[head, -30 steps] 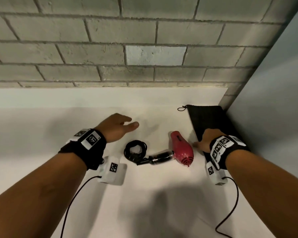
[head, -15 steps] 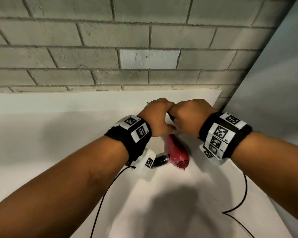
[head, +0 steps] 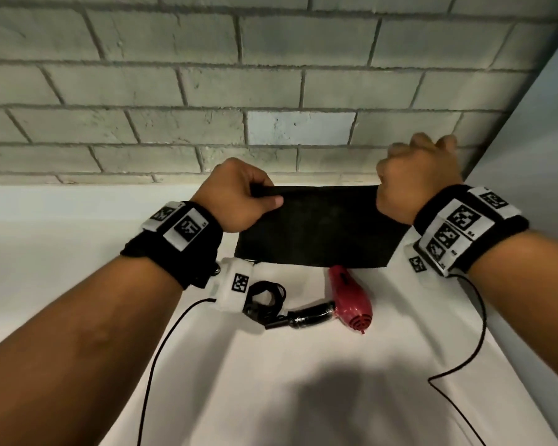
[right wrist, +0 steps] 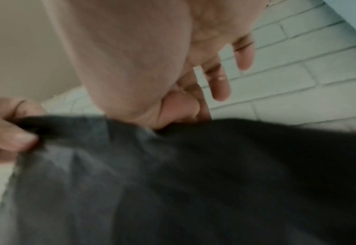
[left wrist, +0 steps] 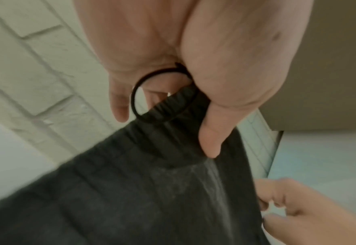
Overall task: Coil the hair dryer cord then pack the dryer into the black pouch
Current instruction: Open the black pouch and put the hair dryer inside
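The black pouch (head: 316, 226) hangs stretched between my two hands above the table. My left hand (head: 239, 197) pinches its left top corner, and the left wrist view shows my thumb (left wrist: 212, 137) on the gathered hem (left wrist: 168, 106) beside a black drawstring loop (left wrist: 137, 92). My right hand (head: 413, 181) pinches the right top corner (right wrist: 164, 127). Below the pouch lies the red hair dryer (head: 351, 299) with its black handle (head: 310, 317) pointing left. Its coiled black cord (head: 264, 297) sits by the handle's end.
The white table (head: 303, 381) ends at a grey brick wall (head: 271, 75) behind and a pale wall (head: 535, 140) on the right. Thin black cables (head: 161, 346) run from both wrist cameras across the table.
My hands met over the pouch at the back right, lifted it and pulled apart. The pouch now hangs spread wide between them above the dryer.
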A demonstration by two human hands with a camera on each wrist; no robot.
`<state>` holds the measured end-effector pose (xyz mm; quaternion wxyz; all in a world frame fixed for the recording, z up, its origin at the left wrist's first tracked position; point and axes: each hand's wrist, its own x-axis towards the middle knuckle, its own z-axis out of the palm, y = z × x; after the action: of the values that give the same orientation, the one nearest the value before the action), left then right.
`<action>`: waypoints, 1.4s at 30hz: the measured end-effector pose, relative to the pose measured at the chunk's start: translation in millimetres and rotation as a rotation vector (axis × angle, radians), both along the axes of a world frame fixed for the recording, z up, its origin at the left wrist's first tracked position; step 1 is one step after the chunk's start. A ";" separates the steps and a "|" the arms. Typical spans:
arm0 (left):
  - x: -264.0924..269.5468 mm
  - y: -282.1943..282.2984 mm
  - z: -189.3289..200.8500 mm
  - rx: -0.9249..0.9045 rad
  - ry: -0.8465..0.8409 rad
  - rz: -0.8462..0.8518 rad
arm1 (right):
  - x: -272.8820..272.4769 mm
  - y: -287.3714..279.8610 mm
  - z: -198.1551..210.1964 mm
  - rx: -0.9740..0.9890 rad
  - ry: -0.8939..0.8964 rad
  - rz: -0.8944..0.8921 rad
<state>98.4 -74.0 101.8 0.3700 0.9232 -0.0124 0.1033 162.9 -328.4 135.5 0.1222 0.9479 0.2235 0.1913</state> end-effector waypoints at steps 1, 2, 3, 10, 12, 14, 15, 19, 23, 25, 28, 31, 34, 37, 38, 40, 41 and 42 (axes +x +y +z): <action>0.3 -3.2 6.1 0.031 -0.006 -0.010 | -4.6 7.2 4.8 0.003 0.044 -0.026; 1.3 -5.9 11.4 0.062 -0.006 -0.018 | -11.1 15.4 8.3 0.036 0.097 0.005; 1.8 -8.9 16.6 0.092 -0.003 -0.022 | -19.4 25.4 11.6 0.087 0.151 0.065; -4.5 -9.6 21.5 0.025 -0.098 0.016 | -29.0 68.0 17.9 0.554 0.385 0.296; -8.7 -0.2 8.9 -0.088 -0.120 0.052 | -22.9 67.0 25.0 0.670 0.426 0.273; -11.0 9.3 -4.9 -0.167 -0.118 0.066 | -17.2 65.2 33.3 0.748 0.488 0.257; -12.1 11.3 -9.3 -0.183 -0.131 0.065 | -13.9 64.9 36.2 0.809 0.528 0.254; -8.3 3.5 -11.2 -0.306 -0.191 0.064 | -2.4 71.7 31.8 1.304 0.424 0.169; -0.4 -10.5 -2.5 -0.422 -0.213 0.117 | -29.2 90.0 -2.9 1.479 0.567 0.044; 0.8 -14.9 -0.6 -0.428 -0.203 0.089 | -47.5 102.1 -17.5 1.432 0.767 0.063; -4.9 -23.3 2.7 -0.396 -0.186 -0.004 | -50.7 113.0 -22.7 1.569 0.905 0.074; -8.9 -25.1 -0.7 -0.365 -0.174 -0.088 | -44.1 114.1 -18.3 1.663 0.926 0.044; -8.8 -26.4 -2.5 -0.514 -0.133 -0.146 | -42.2 112.2 -18.8 1.625 0.932 0.106; -8.2 -23.9 -0.6 -0.863 -0.093 -0.094 | -41.6 110.0 -17.9 1.624 1.008 0.180; -7.4 -21.2 0.4 -0.882 -0.114 -0.021 | -40.6 108.1 -17.1 1.621 1.025 0.204; -5.6 -12.2 0.4 -0.852 -0.207 0.088 | -37.5 102.5 -15.5 1.596 1.051 0.239; -4.9 -5.9 1.3 -0.827 -0.266 0.099 | -35.5 98.8 -14.7 1.581 1.069 0.251; -3.9 2.2 1.7 -0.740 -0.336 0.092 | -32.9 95.0 -14.1 1.567 1.083 0.256</action>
<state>94.5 -71.8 103.5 0.6650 0.6975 0.0067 0.2667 130.0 -233.3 121.3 -0.6876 0.6886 0.1601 -0.1655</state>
